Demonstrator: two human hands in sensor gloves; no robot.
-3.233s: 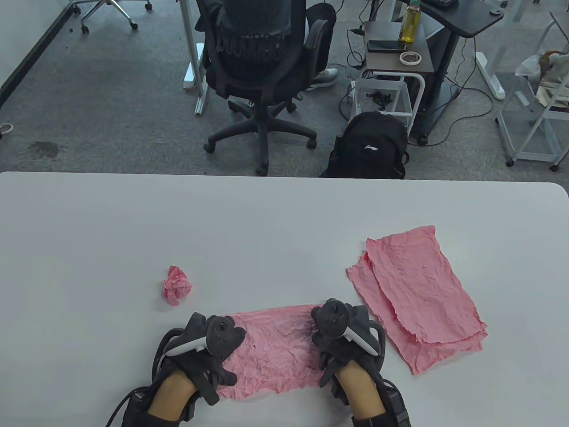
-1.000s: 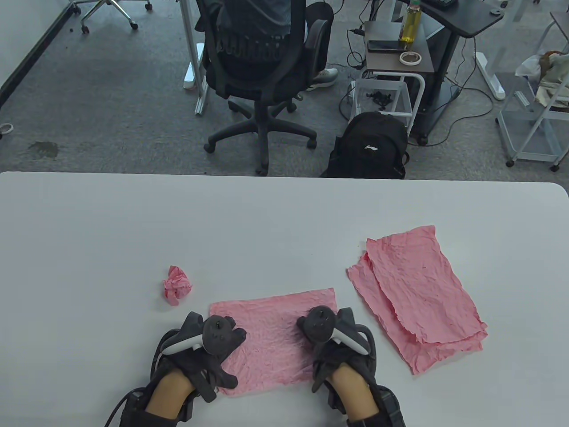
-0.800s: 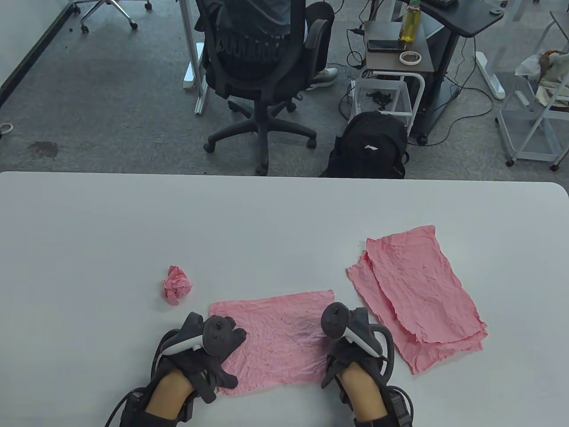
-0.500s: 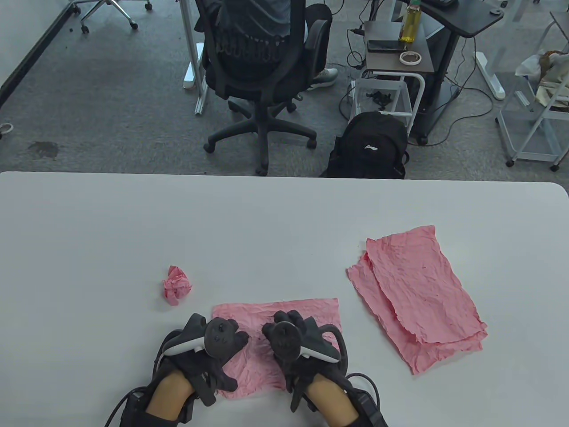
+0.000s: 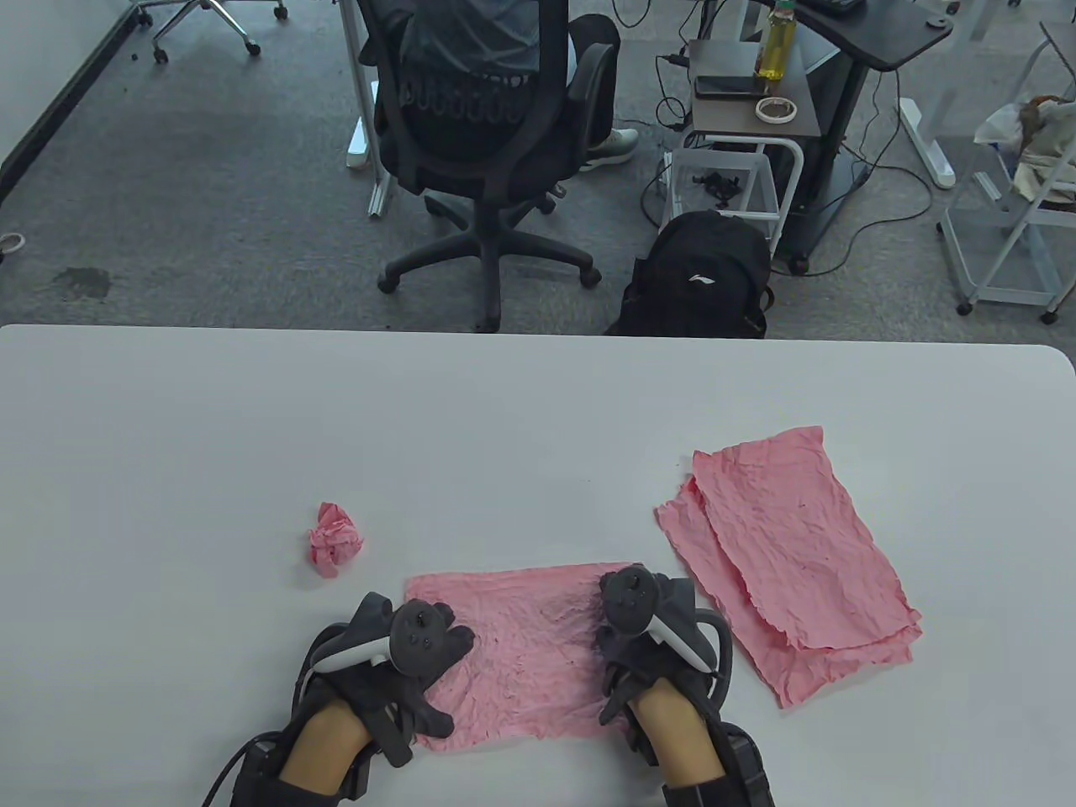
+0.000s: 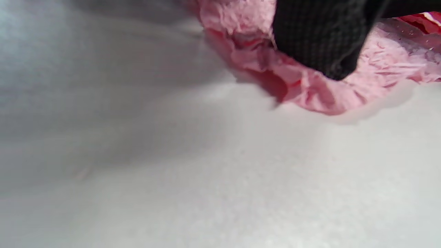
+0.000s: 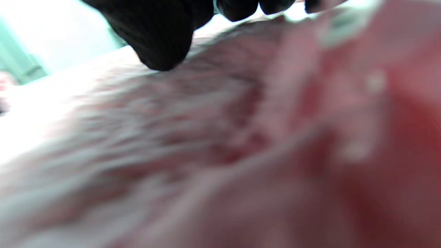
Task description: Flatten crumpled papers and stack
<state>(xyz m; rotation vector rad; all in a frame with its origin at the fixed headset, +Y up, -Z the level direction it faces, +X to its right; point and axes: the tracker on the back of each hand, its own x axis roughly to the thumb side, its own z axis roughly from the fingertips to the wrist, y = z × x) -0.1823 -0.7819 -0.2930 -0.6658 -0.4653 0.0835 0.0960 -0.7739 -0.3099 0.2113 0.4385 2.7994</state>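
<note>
On the white table [image 5: 538, 403], farthest to the left of the task's things, a crumpled pink paper ball [image 5: 335, 540] sat by itself, near the upper left corner of the sheet being worked but not touching it. Just right of the ball and nearer the table's front edge, the left hand [image 5: 395, 672] lay on the left edge of a wrinkled pink sheet [image 5: 530, 651], its fingers spread flat and pressing down rather than gripping; in the left wrist view a gloved fingertip [image 6: 318, 38] bore on a puckered, slightly raised edge of that sheet [image 6: 310, 89] against the table [image 6: 206, 179]. The sheet itself was spread out in the middle, between the two hands, creased all over but mostly flat. At its right edge the right hand [image 5: 651, 647] rested on the paper, fingers extended and holding nothing; the right wrist view, badly blurred, showed dark fingertips [image 7: 158, 31] touching the pink surface [image 7: 241, 137]. Farther right, just beside that hand and apart from the worked sheet, lay the stack of flattened pink papers [image 5: 790, 559], the top one set askew so the lower showed along its left and front edges.
</note>
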